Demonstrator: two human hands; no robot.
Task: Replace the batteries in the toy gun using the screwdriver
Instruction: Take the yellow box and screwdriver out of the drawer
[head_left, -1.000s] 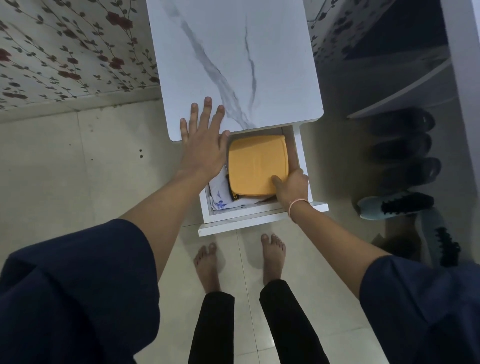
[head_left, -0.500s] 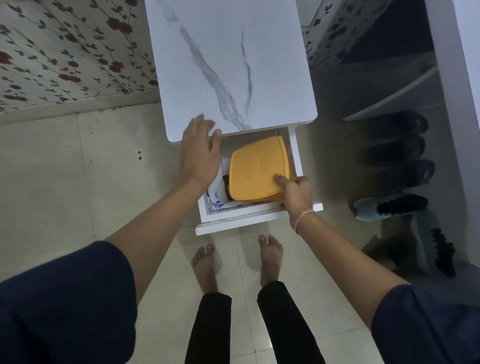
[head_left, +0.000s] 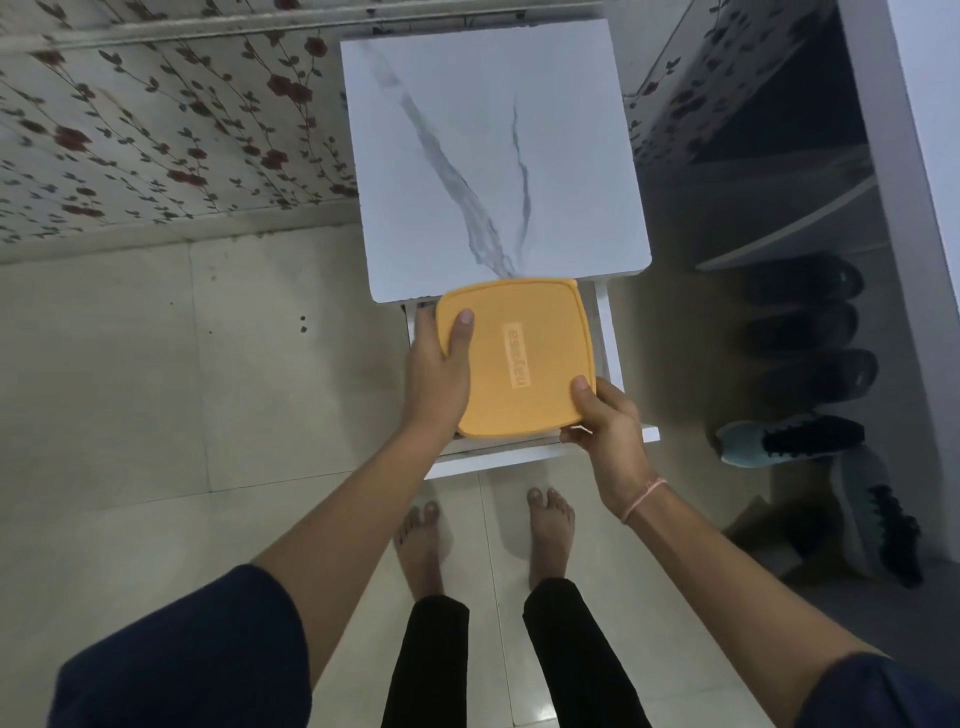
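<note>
Holding an orange box (head_left: 519, 358) over the open drawer (head_left: 608, 332): left hand (head_left: 436, 379) grips its left edge, right hand (head_left: 610, 421) pinches the near corner, tabletop (head_left: 493, 156) straight ahead. Toy gun and screwdriver aren't visible, maybe inside?

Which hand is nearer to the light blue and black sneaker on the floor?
Right. The right hand grips the near right corner of the orange container, on the side of the sneaker. The left hand grips its left edge, farther from the sneaker.
</note>
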